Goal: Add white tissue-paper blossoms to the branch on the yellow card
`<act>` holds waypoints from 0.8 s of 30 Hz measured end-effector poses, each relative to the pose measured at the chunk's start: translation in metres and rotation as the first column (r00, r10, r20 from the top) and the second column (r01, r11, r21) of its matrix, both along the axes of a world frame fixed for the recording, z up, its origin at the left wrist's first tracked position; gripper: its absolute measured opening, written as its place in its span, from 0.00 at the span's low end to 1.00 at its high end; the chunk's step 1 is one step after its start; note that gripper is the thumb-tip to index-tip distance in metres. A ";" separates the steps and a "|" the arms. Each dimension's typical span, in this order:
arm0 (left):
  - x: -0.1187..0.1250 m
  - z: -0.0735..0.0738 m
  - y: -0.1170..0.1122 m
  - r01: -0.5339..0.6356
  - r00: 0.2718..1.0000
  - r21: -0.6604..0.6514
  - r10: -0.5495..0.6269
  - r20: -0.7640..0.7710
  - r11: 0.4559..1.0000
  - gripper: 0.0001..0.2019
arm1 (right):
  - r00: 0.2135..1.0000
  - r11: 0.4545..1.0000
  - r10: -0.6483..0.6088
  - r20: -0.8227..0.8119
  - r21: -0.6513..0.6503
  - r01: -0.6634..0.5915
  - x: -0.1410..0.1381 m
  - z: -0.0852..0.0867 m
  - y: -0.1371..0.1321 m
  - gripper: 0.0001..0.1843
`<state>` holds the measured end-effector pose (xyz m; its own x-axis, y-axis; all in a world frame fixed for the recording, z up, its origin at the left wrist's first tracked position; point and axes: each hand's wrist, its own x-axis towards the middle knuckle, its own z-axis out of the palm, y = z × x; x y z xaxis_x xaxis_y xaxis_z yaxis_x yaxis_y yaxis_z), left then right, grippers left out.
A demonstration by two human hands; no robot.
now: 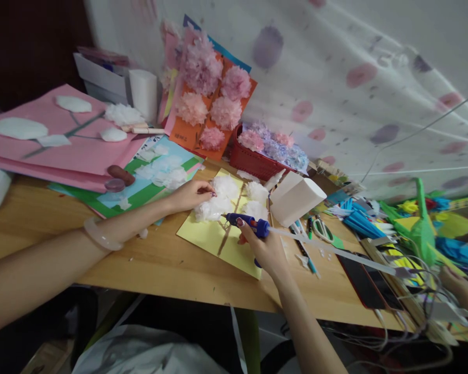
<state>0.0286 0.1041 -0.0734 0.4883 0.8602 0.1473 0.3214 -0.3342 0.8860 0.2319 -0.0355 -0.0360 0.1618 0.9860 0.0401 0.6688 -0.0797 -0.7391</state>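
My right hand (pixel 267 252) grips a blue hot glue gun (pixel 247 222) with a long glue stick (pixel 327 248) sticking out of its back. The nozzle points left, at the lower edge of a white tissue-paper flower (pixel 210 209). At that flower's upper side, my left hand (pixel 189 196) is closed, thumb and fingertips pinching its paper. Beneath lies a yellow sheet (pixel 200 234) with a brown trunk (pixel 226 236) drawn on it. Several white tissue flowers sit on this sheet, on both sides of the trunk.
Behind stand an orange card with pink flowers (pixel 220 109) and a red basket (pixel 251 162) of paper flowers. A white paper roll (pixel 296 197), scissors (pixel 323 229) and phones (pixel 364 283) lie to the right. Pink paper (pixel 89 156) covers the left. Another person's hand (pixel 458 285) shows far right, near cables.
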 end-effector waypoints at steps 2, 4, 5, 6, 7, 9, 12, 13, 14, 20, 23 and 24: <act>0.000 0.000 0.000 -0.001 1.000 0.001 0.001 0.001 1.000 0.14 | 1.000 1.000 -0.016 -0.004 -0.001 0.016 -0.003 0.002 -0.001 0.27; 0.000 0.000 0.000 -0.002 1.000 0.002 0.002 0.002 1.000 0.13 | 1.000 1.000 -0.016 -0.015 0.000 0.016 -0.005 0.002 -0.002 0.27; 0.000 0.000 0.000 -0.003 1.000 0.002 0.003 0.002 1.000 0.13 | 1.000 1.000 -0.010 -0.029 -0.002 0.010 -0.006 0.001 -0.002 0.27; 0.000 0.000 0.000 -0.005 1.000 0.002 0.005 0.002 1.000 0.13 | 0.999 1.000 -0.003 -0.043 -0.007 0.003 -0.007 0.001 -0.002 0.27; 0.001 -0.001 0.000 -0.006 1.000 0.001 0.006 0.002 1.000 0.13 | 0.998 1.000 0.005 -0.056 -0.012 -0.006 -0.008 0.000 -0.003 0.27; 0.001 -0.001 0.001 -0.006 1.000 -0.002 0.006 0.001 1.000 0.13 | 0.997 1.000 0.019 -0.068 -0.016 -0.020 -0.009 -0.002 -0.004 0.26; 0.001 -0.001 0.002 -0.003 1.000 -0.007 0.003 0.003 1.000 0.13 | 0.997 0.999 0.040 -0.068 -0.007 -0.041 -0.008 -0.004 -0.005 0.26; 0.001 -0.002 0.002 -0.003 1.000 -0.008 0.003 0.006 1.000 0.13 | 0.996 0.999 0.049 -0.071 -0.005 -0.049 -0.008 -0.004 -0.005 0.26; 0.001 -0.002 0.002 -0.002 1.000 -0.008 0.002 0.008 1.000 0.13 | 0.996 0.998 0.055 -0.075 -0.004 -0.056 -0.008 -0.004 -0.005 0.25; 0.002 -0.004 0.003 0.008 1.000 0.004 -0.008 0.022 1.000 0.15 | 0.997 0.997 0.069 -0.041 0.034 -0.068 -0.009 -0.002 -0.005 0.25; 0.002 -0.003 0.003 0.015 1.000 0.020 -0.015 0.022 1.000 0.16 | 0.998 0.998 0.053 -0.025 0.028 -0.052 -0.007 -0.003 -0.005 0.25; 0.001 -0.002 0.003 0.018 1.000 0.025 -0.019 0.021 1.000 0.16 | 0.998 0.998 0.050 -0.022 0.030 -0.050 -0.006 -0.004 -0.005 0.26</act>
